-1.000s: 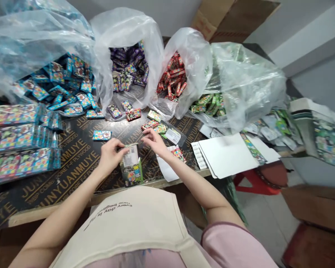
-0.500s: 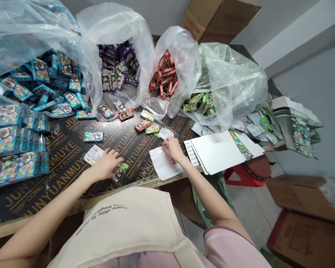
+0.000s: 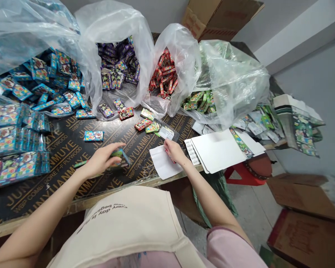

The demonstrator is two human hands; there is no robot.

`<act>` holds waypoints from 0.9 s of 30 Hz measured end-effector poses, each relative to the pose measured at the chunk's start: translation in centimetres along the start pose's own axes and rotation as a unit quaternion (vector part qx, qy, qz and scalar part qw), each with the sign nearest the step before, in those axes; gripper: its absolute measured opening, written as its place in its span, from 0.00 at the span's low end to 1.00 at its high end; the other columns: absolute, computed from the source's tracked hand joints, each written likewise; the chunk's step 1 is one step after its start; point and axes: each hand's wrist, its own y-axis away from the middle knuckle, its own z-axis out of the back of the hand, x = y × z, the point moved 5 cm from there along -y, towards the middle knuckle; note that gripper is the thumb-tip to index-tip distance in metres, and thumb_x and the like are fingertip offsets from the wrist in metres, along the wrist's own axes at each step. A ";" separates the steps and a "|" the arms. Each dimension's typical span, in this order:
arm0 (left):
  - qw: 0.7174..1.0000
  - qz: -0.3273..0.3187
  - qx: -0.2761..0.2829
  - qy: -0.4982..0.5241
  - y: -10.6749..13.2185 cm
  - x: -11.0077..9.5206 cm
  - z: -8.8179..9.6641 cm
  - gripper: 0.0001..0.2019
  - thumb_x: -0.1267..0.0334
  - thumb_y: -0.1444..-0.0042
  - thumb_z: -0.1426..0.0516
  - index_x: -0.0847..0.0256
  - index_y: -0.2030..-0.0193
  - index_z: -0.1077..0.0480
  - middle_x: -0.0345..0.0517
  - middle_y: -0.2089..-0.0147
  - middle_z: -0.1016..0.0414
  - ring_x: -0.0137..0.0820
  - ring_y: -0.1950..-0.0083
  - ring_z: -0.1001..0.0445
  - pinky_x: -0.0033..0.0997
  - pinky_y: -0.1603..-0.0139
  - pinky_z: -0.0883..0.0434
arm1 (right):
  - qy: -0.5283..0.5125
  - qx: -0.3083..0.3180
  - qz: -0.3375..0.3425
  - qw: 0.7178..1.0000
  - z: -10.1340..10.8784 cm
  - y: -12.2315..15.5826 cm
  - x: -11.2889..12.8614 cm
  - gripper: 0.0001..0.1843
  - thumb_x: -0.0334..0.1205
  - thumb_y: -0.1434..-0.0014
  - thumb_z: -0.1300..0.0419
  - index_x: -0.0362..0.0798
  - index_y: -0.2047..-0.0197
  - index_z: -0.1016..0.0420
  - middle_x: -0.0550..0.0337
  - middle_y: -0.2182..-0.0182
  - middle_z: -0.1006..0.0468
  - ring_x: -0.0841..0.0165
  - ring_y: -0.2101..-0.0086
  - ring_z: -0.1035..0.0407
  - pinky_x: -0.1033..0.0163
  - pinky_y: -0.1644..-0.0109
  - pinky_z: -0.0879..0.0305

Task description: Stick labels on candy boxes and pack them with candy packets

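Note:
My left hand (image 3: 102,159) is closed round a green-and-dark printed plastic packet (image 3: 123,156), which it holds tilted up off the dark plywood table. My right hand (image 3: 174,152) has its fingers curled above a white paper sheet (image 3: 161,163) at the table's front edge. A sliver of red shows under those fingers, likely the small red box seen there before; most of it is hidden. Just beyond lie a clear packet with a white label (image 3: 166,133), a green small box (image 3: 152,128) and a red small box (image 3: 143,124). Left of them rests a blue small box (image 3: 94,136).
Plastic bags of blue boxes (image 3: 39,70), purple boxes (image 3: 117,56), red boxes (image 3: 164,74) and green boxes (image 3: 200,101) line the back. Wrapped blue packs (image 3: 13,145) stand at left. White cards (image 3: 214,150) overhang the front edge at right, near a red stool (image 3: 245,173).
My left hand has lifted the green packet from flat on the table and tilted it, shifting slightly left. My right hand has curled into a tighter grip over the paper.

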 end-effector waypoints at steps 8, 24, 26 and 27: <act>0.932 0.051 -0.209 0.291 0.8 0.4 -0.5 0.15 0.57 0.49 0.39 0.60 0.56 0.33 0.40 0.63 0.29 0.30 0.63 0.30 0.28 0.60 0.32 | -0.324 -0.090 0.014 0.942 1.7 -2.2 8.5 0.23 0.46 0.40 0.42 0.51 0.43 0.39 0.49 0.49 0.29 0.61 0.53 0.30 0.52 0.48 0.34; 0.957 -0.107 -0.266 0.037 2.9 -3.4 1.8 0.06 0.64 0.42 0.42 0.59 0.63 0.23 0.46 0.64 0.24 0.28 0.64 0.26 0.28 0.62 0.29 | -0.388 -0.098 0.072 0.914 1.9 -1.3 18.2 0.08 0.44 0.40 0.42 0.53 0.60 0.23 0.55 0.62 0.19 0.61 0.59 0.25 0.51 0.49 0.31; 0.958 -0.130 -0.257 -0.005 3.2 -3.6 1.6 0.06 0.65 0.41 0.43 0.59 0.62 0.24 0.47 0.62 0.25 0.27 0.64 0.26 0.26 0.63 0.29 | -0.367 -0.099 0.085 0.921 2.4 -1.2 18.3 0.09 0.44 0.39 0.44 0.54 0.58 0.24 0.54 0.60 0.20 0.61 0.58 0.26 0.52 0.49 0.31; 0.958 -0.134 -0.252 -0.018 3.3 -3.6 1.6 0.06 0.65 0.40 0.44 0.60 0.62 0.24 0.47 0.62 0.25 0.27 0.64 0.26 0.26 0.63 0.29 | -0.363 -0.108 0.075 0.923 2.8 -1.5 18.1 0.10 0.44 0.39 0.44 0.53 0.57 0.25 0.54 0.60 0.21 0.62 0.58 0.26 0.52 0.49 0.32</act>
